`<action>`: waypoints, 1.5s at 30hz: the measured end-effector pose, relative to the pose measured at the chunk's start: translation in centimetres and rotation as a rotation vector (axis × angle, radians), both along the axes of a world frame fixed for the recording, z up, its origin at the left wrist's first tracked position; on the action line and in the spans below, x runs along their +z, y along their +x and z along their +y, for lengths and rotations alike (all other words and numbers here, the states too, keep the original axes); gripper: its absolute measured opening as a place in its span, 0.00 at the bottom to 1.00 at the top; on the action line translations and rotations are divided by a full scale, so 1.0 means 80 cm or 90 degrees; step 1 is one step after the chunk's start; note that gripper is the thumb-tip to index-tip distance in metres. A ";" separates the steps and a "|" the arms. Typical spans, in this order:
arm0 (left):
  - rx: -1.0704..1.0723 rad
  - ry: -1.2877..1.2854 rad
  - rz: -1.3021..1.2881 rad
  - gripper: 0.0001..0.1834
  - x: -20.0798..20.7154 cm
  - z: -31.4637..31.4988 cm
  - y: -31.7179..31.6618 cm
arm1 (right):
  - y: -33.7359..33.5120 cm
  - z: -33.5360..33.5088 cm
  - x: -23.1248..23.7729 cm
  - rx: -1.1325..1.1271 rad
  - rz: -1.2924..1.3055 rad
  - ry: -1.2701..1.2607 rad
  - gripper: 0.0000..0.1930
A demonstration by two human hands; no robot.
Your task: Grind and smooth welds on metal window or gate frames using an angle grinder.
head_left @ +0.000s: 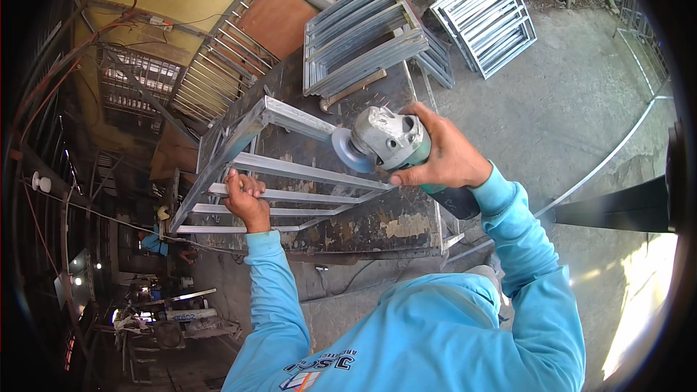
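Observation:
My right hand (454, 151) is wrapped round the body of an angle grinder (390, 133) with a grey metal head and a green and black body. Its disc (351, 151) is at the far right end of the top bar of a silver metal frame (298, 167); I cannot tell whether they touch. The frame has several parallel bars and rests tilted on a dark, worn worktable (403, 226). My left hand (247, 199) has its fingers curled round one of the bars, near the frame's left side.
A wooden-handled hammer (354, 90) lies behind the frame. Stacked metal frames (314, 65) stand at the table's far end, and more frames (483, 22) lean on the concrete floor (573, 80) beyond. A reddish-brown panel (277, 20) leans at the back left. Another person's blue sleeve (154, 244) shows at left.

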State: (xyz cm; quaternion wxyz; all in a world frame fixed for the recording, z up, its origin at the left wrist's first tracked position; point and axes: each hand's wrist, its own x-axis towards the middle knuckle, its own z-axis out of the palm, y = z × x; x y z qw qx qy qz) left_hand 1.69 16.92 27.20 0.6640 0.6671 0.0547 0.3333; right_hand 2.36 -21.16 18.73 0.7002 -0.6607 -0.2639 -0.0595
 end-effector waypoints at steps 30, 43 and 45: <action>-0.051 0.008 0.001 0.18 -0.001 0.011 -0.004 | 0.018 -0.001 0.030 0.035 -0.037 0.019 0.45; -0.043 -0.031 -0.023 0.15 0.001 0.003 0.008 | 0.010 0.004 0.034 0.009 0.009 0.040 0.45; -0.036 -0.039 -0.025 0.15 -0.005 0.010 0.021 | 0.007 0.005 0.014 -0.018 0.028 -0.002 0.44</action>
